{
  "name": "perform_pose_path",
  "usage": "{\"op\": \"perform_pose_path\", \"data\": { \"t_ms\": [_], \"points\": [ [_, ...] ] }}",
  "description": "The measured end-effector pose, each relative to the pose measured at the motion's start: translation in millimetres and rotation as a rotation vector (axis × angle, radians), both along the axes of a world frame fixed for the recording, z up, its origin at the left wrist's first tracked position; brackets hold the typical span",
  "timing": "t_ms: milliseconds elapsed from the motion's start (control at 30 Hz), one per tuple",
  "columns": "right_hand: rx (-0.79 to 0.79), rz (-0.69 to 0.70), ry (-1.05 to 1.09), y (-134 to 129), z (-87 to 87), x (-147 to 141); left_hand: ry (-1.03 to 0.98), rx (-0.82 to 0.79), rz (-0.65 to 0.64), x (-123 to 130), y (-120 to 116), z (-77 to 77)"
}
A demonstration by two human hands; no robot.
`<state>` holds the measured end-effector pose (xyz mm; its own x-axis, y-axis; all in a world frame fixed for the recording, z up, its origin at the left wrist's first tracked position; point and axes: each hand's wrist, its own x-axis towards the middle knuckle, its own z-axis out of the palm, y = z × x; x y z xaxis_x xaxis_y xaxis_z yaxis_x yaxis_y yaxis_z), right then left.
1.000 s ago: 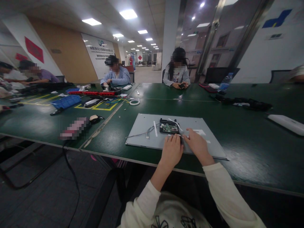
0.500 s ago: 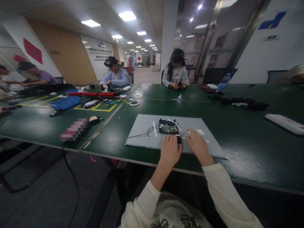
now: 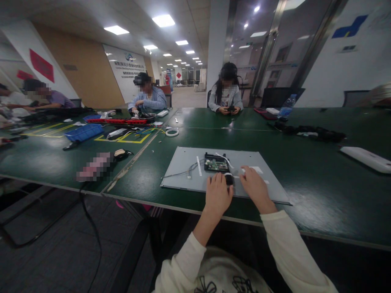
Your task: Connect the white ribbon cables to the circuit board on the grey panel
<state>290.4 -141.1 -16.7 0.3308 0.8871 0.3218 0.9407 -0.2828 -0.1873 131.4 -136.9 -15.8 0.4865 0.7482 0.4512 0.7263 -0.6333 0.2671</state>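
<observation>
A grey flat panel (image 3: pixel 183 162) lies on the green table, with a green circuit board in a black frame (image 3: pixel 216 163) near its middle. My left hand (image 3: pixel 218 191) is closed around a small black object (image 3: pixel 229 179) just below the board; a white strip crosses that object. To the right, my right hand (image 3: pixel 254 185) has its fingers bent over the panel beside a white label; whatever its fingertips pinch is too small to make out. Grey cables (image 3: pixel 183 173) run left from the board, past a white tape strip (image 3: pixel 199 166).
A white tape roll (image 3: pixel 172 132), a blue tray (image 3: pixel 84 132) and a pixelated pink object (image 3: pixel 96 167) lie to the left. On the right are a bottle (image 3: pixel 287 106), black cables (image 3: pixel 317 132) and a white device (image 3: pixel 366 159). People sit across the table.
My hands have barely shifted. The white strip at my left hand lies closer to the black object, and its stretch toward my right hand shows less.
</observation>
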Motion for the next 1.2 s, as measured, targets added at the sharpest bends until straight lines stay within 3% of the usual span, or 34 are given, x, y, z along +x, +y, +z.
{"op": "perform_pose_path", "data": {
  "t_ms": [600, 700, 867, 1200],
  "points": [
    [0.062, 0.053, 0.038, 1.6, -2.0, 4.4, -0.015, 0.01, 0.045, -1.7, -0.2, -0.4],
    [0.144, 0.175, 0.052, 0.9, 4.1, -1.4, -0.036, 0.01, 0.067, -3.2, -0.2, 1.7],
    [0.146, 0.595, 0.022, -4.6, 15.4, -16.8, -0.064, -0.02, 0.115, -6.1, -1.4, 8.0],
    [-0.001, 0.687, 0.06, -10.9, 15.9, -15.9, -0.373, -0.02, 0.153, -15.4, -3.2, 17.3]
  ]
}}
